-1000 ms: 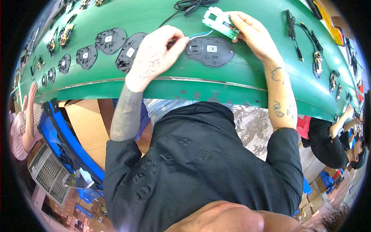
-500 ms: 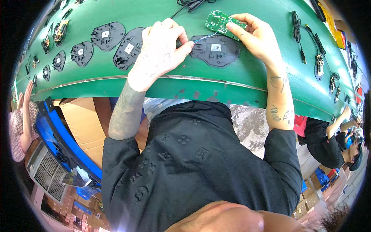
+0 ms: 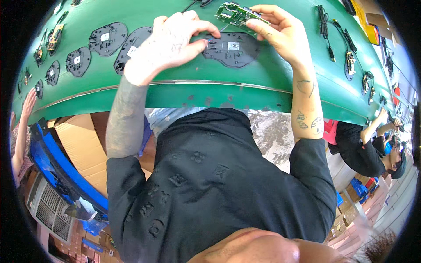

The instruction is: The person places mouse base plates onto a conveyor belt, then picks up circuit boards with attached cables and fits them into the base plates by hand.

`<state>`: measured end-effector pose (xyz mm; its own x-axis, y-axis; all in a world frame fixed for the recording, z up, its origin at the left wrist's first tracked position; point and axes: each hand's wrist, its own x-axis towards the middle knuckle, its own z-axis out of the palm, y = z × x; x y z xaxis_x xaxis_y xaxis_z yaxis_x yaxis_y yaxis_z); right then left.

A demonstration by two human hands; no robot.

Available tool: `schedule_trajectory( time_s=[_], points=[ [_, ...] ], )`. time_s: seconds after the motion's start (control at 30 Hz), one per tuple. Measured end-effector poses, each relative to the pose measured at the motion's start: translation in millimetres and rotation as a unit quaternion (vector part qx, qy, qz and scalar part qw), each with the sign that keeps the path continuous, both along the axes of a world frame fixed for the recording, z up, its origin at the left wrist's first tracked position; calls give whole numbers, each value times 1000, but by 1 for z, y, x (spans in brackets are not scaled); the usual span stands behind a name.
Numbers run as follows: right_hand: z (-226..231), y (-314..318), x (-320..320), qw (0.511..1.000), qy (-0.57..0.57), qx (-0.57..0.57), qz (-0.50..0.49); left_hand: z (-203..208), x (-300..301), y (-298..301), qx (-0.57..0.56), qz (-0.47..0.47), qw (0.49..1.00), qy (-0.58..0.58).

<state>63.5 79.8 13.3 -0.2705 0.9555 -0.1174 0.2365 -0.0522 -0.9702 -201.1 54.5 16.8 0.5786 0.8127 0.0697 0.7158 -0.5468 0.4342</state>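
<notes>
A green circuit board (image 3: 239,14) is pinched between the thumb and fingers of my right hand (image 3: 280,33), raised and tilted above the table. Thin wires run from it down to the left end of a black plastic shell (image 3: 233,49), which lies flat with a white label in its middle. Beside that left end is my left hand (image 3: 173,44), its thumb and index finger apart around the wire ends. Its other fingers are partly hidden behind the hand.
More black shells (image 3: 108,38) lie in a row leftward on the green table (image 3: 175,94). Coiled black cables (image 3: 323,24) and small boards lie at the right. A person (image 3: 364,147) works at the right; another person's hand (image 3: 30,101) shows at far left.
My left thumb and index finger have parted from their pinch on the wires. My right hand has tilted the circuit board more edge-on. The whole view has shifted slightly.
</notes>
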Motion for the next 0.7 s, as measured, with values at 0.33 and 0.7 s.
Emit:
schedule_trajectory(
  time_s=[0.33,0.7],
  points=[
    [9,-50,-16,896,-235,361,111,-19,-8,14,-27,-37,999,-23],
    [-4,-60,-11,877,-297,364,101,-3,-4,-6,-15,-12,999,-51]
  ],
)
